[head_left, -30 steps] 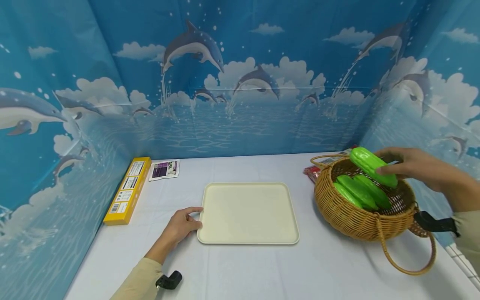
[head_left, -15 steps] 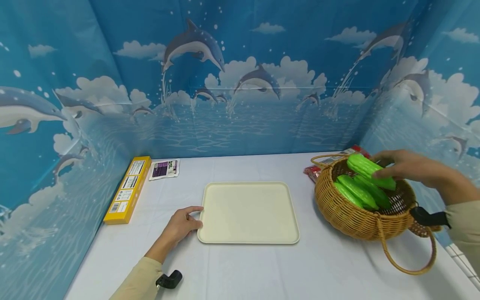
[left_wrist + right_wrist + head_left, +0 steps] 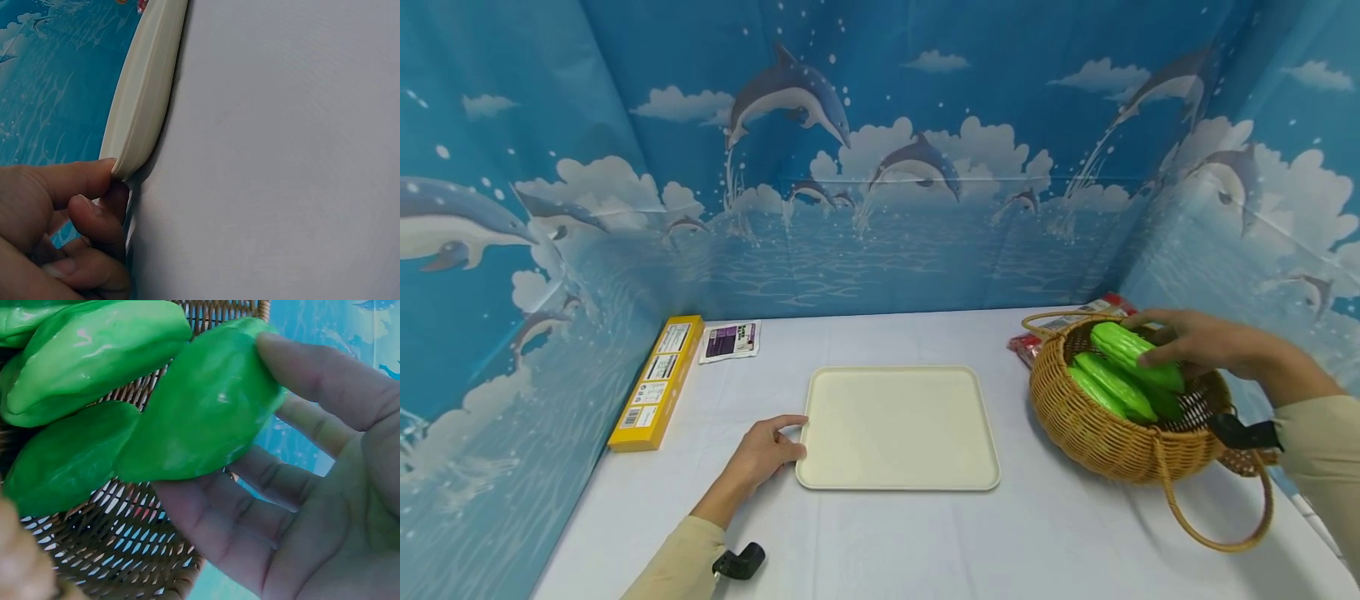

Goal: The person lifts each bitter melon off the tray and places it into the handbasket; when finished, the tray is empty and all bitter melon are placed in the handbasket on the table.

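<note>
My right hand [image 3: 1213,342] grips a glossy green toy cucumber [image 3: 1123,346] by its right end, low over the wicker basket [image 3: 1078,433]. In the right wrist view, the thumb lies along one side of this cucumber [image 3: 200,406] and the fingers curl under the other. More green cucumbers [image 3: 94,356] lie in the basket right beside and below it. On the left, my left hand [image 3: 763,454] pinches the left rim of a cream rectangular tray [image 3: 898,429] that holds nothing. Its fingertips meet at the tray's corner edge [image 3: 140,119] in the left wrist view.
A long yellow box [image 3: 655,383] and a small white-and-purple packet [image 3: 730,340] lie at the back left. Behind the basket are red packages [image 3: 1022,346]. The basket's front handle [image 3: 1217,546] hangs out over the white tablecloth [image 3: 895,542]. A blue dolphin curtain [image 3: 887,250] encloses the back and sides.
My right hand has moved down and slightly left, bringing the held cucumber lower into the basket against the others. My left hand stays on the tray rim, and the tray has not moved.
</note>
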Action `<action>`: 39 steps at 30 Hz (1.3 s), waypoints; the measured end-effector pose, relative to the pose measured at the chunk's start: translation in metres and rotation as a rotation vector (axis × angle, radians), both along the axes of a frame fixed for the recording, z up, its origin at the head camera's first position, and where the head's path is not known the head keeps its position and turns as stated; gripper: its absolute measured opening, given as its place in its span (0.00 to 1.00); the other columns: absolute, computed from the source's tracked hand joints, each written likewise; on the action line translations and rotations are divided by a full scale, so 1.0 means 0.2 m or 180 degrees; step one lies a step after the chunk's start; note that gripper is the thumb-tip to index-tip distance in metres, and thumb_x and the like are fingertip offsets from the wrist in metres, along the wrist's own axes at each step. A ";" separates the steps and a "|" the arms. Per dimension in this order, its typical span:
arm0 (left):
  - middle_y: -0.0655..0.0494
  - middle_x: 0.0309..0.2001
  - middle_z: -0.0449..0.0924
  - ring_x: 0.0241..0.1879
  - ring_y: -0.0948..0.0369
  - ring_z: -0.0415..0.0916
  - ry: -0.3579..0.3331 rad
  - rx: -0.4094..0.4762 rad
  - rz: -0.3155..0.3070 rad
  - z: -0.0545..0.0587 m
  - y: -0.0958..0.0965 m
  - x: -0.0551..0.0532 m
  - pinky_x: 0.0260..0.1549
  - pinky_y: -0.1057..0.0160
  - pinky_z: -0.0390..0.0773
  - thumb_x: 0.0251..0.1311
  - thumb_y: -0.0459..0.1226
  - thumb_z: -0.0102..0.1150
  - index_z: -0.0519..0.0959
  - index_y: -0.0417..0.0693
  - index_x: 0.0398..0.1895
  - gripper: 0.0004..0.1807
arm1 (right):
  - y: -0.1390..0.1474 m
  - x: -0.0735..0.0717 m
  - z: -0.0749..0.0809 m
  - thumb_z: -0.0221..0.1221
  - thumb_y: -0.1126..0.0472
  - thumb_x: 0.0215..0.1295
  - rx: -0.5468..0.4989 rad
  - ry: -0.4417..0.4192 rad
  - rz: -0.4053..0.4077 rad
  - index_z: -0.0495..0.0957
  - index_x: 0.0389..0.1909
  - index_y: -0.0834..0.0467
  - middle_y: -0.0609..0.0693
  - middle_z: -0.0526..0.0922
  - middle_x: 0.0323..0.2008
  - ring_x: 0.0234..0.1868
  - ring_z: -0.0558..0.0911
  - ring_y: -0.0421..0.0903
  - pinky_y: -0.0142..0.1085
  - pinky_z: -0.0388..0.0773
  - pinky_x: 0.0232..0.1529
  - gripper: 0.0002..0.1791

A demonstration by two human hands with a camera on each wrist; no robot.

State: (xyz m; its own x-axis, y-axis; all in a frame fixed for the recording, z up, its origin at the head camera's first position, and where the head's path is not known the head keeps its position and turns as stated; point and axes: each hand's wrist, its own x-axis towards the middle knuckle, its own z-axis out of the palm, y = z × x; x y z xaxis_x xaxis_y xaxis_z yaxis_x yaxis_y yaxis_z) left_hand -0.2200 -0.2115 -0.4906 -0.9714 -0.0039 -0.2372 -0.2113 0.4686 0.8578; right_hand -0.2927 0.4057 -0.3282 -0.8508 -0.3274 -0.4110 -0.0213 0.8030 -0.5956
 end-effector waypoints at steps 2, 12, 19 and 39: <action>0.50 0.23 0.75 0.18 0.59 0.67 0.0015 -0.0010 -0.0013 0.00 0.00 0.00 0.20 0.61 0.69 0.58 0.29 0.69 0.80 0.47 0.63 0.27 | 0.00 -0.01 -0.01 0.58 0.50 0.75 -0.0006 -0.0045 0.0002 0.42 0.78 0.68 0.85 0.47 0.71 0.66 0.65 0.80 0.57 0.81 0.51 0.46; 0.51 0.22 0.74 0.18 0.59 0.67 0.0031 -0.0044 -0.0004 0.00 0.00 0.00 0.20 0.61 0.68 0.58 0.29 0.70 0.80 0.47 0.63 0.27 | -0.01 -0.04 -0.01 0.57 0.50 0.76 -0.0012 -0.0215 0.0054 0.40 0.79 0.68 0.86 0.44 0.71 0.67 0.61 0.81 0.57 0.81 0.50 0.47; 0.50 0.23 0.75 0.18 0.59 0.67 0.0012 -0.0040 -0.0018 0.00 0.00 0.01 0.20 0.61 0.69 0.58 0.29 0.69 0.80 0.47 0.63 0.27 | 0.00 -0.08 -0.04 0.58 0.50 0.75 0.0030 -0.0246 0.0056 0.41 0.79 0.68 0.83 0.40 0.72 0.70 0.55 0.82 0.56 0.81 0.51 0.48; 0.50 0.23 0.75 0.18 0.59 0.67 0.0008 -0.0073 -0.0006 0.00 0.01 0.00 0.20 0.60 0.69 0.58 0.30 0.69 0.80 0.48 0.63 0.27 | 0.05 -0.07 -0.05 0.59 0.54 0.75 -0.0019 -0.0537 0.0039 0.35 0.80 0.65 0.84 0.37 0.72 0.69 0.52 0.84 0.55 0.82 0.49 0.50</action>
